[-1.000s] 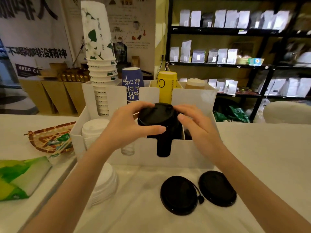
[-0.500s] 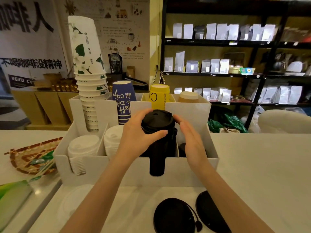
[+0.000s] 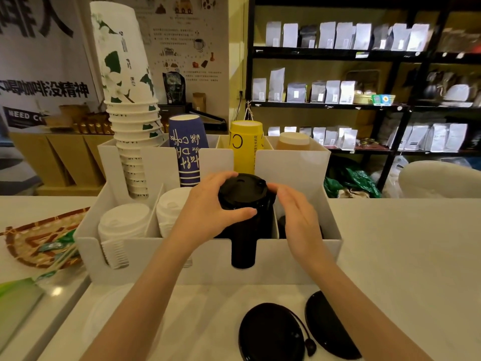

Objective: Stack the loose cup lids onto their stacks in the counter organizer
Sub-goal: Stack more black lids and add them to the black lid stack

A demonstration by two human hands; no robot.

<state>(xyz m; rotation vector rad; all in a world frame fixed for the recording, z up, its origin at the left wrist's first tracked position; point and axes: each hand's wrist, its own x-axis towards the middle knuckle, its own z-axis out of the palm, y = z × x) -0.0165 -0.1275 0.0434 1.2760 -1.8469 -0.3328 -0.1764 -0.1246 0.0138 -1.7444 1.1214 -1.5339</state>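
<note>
Left hand point(image 3: 205, 212) gripping top black plastic lid point(image 3: 243, 190) of tall black lid stack point(image 3: 243, 241) at centre frame, right hand point(image 3: 299, 217) open beside it, white organizer point(image 3: 299, 259), two loose black lids point(image 3: 272, 334) on pale tabletop point(image 3: 403, 256) at lower right.

The black lids point(image 3: 272, 334) look like glossy smooth plastic. The organizer point(image 3: 182, 267) is matt white plastic. The bench point(image 3: 406, 256) is smooth and pale, the cups point(image 3: 122, 56) are printed paper, and the tray point(image 3: 33, 241) is woven.

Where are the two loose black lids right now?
In the head view, the two loose black lids lie side by side on the counter at bottom centre-right, just in front of the white organizer, under the right forearm.
</note>
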